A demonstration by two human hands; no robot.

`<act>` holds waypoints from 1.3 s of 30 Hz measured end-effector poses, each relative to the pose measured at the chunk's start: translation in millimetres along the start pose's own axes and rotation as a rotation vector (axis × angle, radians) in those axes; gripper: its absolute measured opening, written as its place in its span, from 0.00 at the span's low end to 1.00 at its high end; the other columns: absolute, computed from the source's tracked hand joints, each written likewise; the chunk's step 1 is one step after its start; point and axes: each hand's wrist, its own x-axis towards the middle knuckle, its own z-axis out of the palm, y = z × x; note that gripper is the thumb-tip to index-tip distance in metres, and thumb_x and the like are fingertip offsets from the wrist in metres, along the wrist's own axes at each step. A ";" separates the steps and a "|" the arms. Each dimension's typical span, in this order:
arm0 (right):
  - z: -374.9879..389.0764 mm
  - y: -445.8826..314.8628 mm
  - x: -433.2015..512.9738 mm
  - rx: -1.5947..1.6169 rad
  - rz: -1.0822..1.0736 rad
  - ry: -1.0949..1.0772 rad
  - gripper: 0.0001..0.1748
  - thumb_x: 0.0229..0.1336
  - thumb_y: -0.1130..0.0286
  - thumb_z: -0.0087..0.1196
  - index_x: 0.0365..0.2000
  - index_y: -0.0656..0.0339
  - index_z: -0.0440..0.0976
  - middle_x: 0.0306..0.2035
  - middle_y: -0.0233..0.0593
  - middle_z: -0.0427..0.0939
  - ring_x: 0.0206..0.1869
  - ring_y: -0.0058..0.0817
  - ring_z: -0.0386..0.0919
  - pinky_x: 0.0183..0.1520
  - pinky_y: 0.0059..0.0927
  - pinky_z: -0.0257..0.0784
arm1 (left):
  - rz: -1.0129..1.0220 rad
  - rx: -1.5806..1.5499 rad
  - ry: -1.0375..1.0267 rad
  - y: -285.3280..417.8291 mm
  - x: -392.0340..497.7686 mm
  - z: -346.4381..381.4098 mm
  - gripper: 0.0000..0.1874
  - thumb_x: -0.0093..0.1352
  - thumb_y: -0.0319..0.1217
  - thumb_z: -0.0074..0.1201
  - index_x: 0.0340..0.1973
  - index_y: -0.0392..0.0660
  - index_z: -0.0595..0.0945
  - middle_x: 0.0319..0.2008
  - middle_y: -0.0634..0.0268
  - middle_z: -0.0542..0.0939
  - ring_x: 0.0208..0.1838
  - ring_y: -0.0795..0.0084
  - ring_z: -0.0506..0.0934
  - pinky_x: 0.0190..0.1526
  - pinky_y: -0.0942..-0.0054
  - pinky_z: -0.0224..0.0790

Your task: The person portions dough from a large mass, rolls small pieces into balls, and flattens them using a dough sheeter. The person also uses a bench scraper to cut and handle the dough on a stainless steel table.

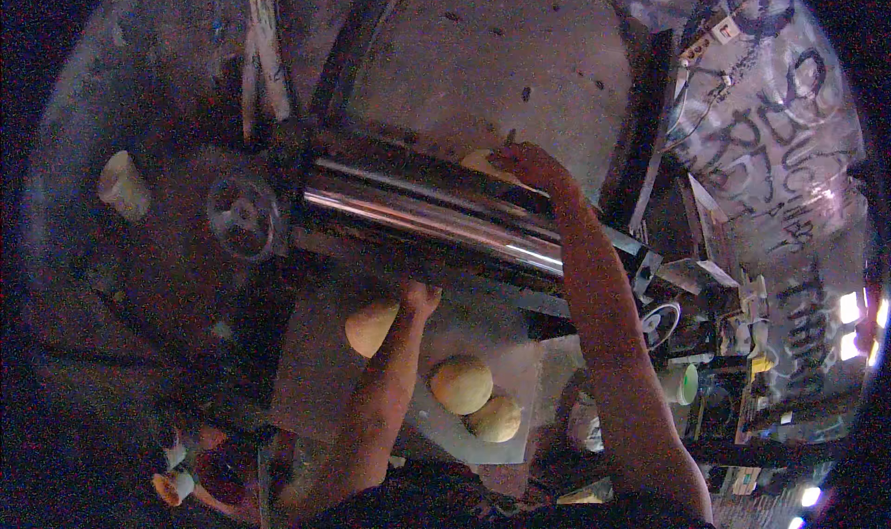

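Polished metal rollers of a roller machine, seemingly a dough roller, run across the middle of the head view. My right hand reaches over them, its fingers at a pale piece of dough on the far side. Shadow hides whether the fingers grip this dough or only touch it. My left hand is on the near side, below the rollers, its fingers lost in the dark. Beside the left wrist sits a rounded dough lump, partly behind the forearm. Two dough balls touch each other on the near tray.
A handwheel stands left of the rollers. Farther left is a pale plastic container. Behind the rollers rises a broad, spotted sloping surface. A socket strip with cables hangs by the marked wall. A bucket stands right.
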 end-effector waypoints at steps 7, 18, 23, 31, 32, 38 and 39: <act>-3.5 -48.1 11.9 0.414 0.143 -0.171 0.21 0.70 0.56 0.51 0.57 0.51 0.79 0.53 0.42 0.83 0.55 0.44 0.81 0.61 0.43 0.71 | -0.001 -0.024 -0.016 6.1 16.9 -9.3 0.27 0.74 0.43 0.50 0.65 0.45 0.71 0.60 0.58 0.77 0.62 0.62 0.76 0.61 0.55 0.70; -9.8 -124.9 -7.7 0.595 0.523 0.719 0.08 0.66 0.69 0.56 0.39 0.63 0.78 0.45 0.50 0.83 0.46 0.46 0.82 0.49 0.40 0.76 | 0.098 0.000 -0.098 16.0 -4.4 -19.2 0.24 0.72 0.39 0.54 0.62 0.45 0.74 0.57 0.61 0.79 0.58 0.63 0.78 0.58 0.58 0.72; 94.9 -233.7 -136.9 0.539 0.316 0.654 0.10 0.61 0.77 0.59 0.43 0.63 0.79 0.43 0.50 0.82 0.45 0.49 0.81 0.47 0.44 0.76 | 0.228 0.032 -0.226 15.4 -41.9 -6.3 0.23 0.71 0.37 0.56 0.61 0.45 0.75 0.55 0.62 0.80 0.57 0.64 0.79 0.56 0.60 0.73; 190.3 -275.0 -294.1 0.980 0.617 0.282 0.12 0.64 0.76 0.57 0.48 0.66 0.79 0.43 0.48 0.84 0.43 0.40 0.84 0.44 0.36 0.80 | 0.431 0.731 -0.190 106.9 -208.0 67.0 0.18 0.72 0.36 0.60 0.54 0.40 0.80 0.46 0.65 0.83 0.48 0.69 0.81 0.52 0.67 0.74; 189.5 -272.1 -298.0 0.943 0.572 0.308 0.12 0.65 0.75 0.57 0.48 0.66 0.79 0.43 0.47 0.84 0.42 0.38 0.84 0.44 0.35 0.80 | 0.465 0.793 -0.145 116.5 -221.6 76.3 0.15 0.71 0.35 0.62 0.49 0.40 0.83 0.42 0.66 0.84 0.44 0.71 0.81 0.50 0.69 0.74; 201.0 -297.7 -218.7 1.150 0.456 0.261 0.15 0.70 0.70 0.54 0.51 0.68 0.76 0.47 0.46 0.82 0.45 0.32 0.82 0.49 0.35 0.78 | 0.337 0.845 -0.131 190.5 -362.4 49.2 0.20 0.67 0.34 0.67 0.52 0.39 0.80 0.45 0.64 0.84 0.48 0.70 0.81 0.53 0.67 0.75; 201.5 -313.9 -191.7 1.258 0.416 0.238 0.16 0.71 0.68 0.53 0.52 0.68 0.76 0.48 0.46 0.82 0.46 0.31 0.81 0.50 0.35 0.77 | 0.403 0.778 -0.108 204.0 -393.5 38.9 0.23 0.65 0.33 0.67 0.53 0.39 0.79 0.45 0.63 0.84 0.49 0.68 0.82 0.54 0.66 0.75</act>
